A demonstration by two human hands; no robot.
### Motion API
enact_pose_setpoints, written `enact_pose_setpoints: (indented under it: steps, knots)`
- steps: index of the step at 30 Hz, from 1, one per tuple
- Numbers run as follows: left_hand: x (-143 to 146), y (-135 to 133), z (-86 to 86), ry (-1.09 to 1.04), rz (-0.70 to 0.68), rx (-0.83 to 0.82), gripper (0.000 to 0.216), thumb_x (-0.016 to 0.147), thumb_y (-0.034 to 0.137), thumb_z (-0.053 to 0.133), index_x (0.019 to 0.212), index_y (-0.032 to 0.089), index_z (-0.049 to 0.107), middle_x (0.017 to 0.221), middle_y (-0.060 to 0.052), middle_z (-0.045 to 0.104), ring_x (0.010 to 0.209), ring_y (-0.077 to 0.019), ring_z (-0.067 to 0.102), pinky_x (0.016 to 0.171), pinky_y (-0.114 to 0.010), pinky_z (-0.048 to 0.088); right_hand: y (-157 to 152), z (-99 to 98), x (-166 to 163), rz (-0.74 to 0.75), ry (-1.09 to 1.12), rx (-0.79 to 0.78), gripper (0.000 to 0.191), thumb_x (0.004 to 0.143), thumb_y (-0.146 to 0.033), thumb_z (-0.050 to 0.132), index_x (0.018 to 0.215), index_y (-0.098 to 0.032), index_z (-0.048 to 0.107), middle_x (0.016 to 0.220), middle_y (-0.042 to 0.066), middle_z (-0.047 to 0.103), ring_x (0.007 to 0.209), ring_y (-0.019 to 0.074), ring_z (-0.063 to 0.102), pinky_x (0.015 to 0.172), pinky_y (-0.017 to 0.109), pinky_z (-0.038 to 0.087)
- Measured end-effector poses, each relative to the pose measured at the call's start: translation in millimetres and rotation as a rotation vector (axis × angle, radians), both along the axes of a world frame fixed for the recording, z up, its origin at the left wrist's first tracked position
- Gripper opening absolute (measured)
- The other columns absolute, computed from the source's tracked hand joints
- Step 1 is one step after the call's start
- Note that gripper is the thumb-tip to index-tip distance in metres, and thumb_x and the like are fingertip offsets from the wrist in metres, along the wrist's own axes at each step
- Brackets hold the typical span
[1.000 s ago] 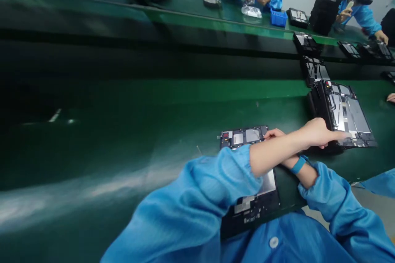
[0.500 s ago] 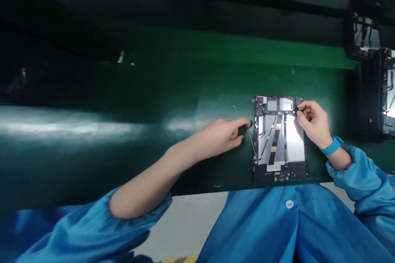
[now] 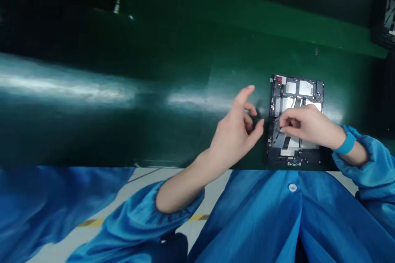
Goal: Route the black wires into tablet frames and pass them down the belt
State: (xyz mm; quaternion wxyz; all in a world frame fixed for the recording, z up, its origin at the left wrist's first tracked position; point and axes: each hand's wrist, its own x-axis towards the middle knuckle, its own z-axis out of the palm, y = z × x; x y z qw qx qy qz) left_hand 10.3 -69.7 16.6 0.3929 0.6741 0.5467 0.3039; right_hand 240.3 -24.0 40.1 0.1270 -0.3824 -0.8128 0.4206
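Observation:
An opened tablet (image 3: 294, 152) lies flat on the green work surface, its inner side up. Ribbon cables, silvery panels and a black frame show on it. Over its middle left part is my right hand (image 3: 304, 123), thumb and fingertips pinched together; whatever they hold, if anything, is too small to make out. That hand and wrist cover part of the tablet's right half. My left hand (image 3: 236, 127) hovers just left of the tablet, fingers apart and holding nothing.
The green work surface (image 3: 185, 131) stretches far to the left. At the right edge more tablet-like units (image 3: 389, 16) stand, partly cut off. A small pale object (image 3: 116, 5) lies at the upper left. Another person's blue sleeve (image 3: 61, 201) appears at the lower left.
My right hand has moved from the tablet's upper right corner to its left middle. My left hand has drawn back from the left edge, fingers spread; the thin wire beside it no longer shows.

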Motion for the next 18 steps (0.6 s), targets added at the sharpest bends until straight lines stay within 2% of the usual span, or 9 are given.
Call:
enact_pose_setpoints:
  steps: [2, 5, 10, 18]
  knots:
    - [4.4, -6.4, -7.7, -0.121, -0.033, -0.261, 0.067, 0.09, 0.024, 0.066, 0.153, 0.025, 0.041, 0.104, -0.001, 0.064, 0.057, -0.0088, 0.06, 0.061, -0.026, 0.053, 5.0, 0.9, 9.3, 0.083, -0.022, 0.034, 0.016, 0.086, -0.006, 0.075, 0.085, -0.021, 0.07, 0.071, -0.005, 0.067, 0.062, 0.0114, 0.058, 0.066, 0.025, 0.042]
    - [9.3, -10.3, -15.3, -0.241, -0.111, -0.454, 0.06, 0.087, 0.025, 0.067, 0.143, 0.024, 0.048, 0.106, 0.0, 0.06, 0.056, -0.0065, 0.059, 0.056, -0.023, 0.049, 12.7, -5.8, 8.7, 0.138, 0.011, 0.148, 0.013, 0.092, -0.009, 0.069, 0.09, -0.022, 0.071, 0.081, 0.0, 0.073, 0.072, 0.0155, 0.064, 0.073, 0.027, 0.047]
    - [15.3, -10.2, -17.9, -0.339, -0.029, -0.527, 0.057, 0.083, 0.02, 0.062, 0.139, 0.023, 0.048, 0.103, 0.003, 0.053, 0.055, -0.0053, 0.059, 0.052, -0.023, 0.048, 25.0, -23.4, -6.3, 0.141, 0.07, 0.292, 0.013, 0.1, -0.011, 0.061, 0.096, -0.02, 0.071, 0.092, 0.006, 0.076, 0.085, 0.0203, 0.066, 0.079, 0.032, 0.05]
    - [13.8, -10.7, -18.3, -0.388, 0.027, -0.595, 0.058, 0.081, 0.023, 0.068, 0.136, 0.023, 0.048, 0.103, 0.004, 0.052, 0.056, -0.0045, 0.059, 0.052, -0.022, 0.049, 36.2, -32.5, -7.5, 0.174, 0.035, 0.271, 0.016, 0.101, -0.012, 0.057, 0.101, -0.021, 0.07, 0.095, 0.005, 0.073, 0.09, 0.0214, 0.064, 0.083, 0.034, 0.049]
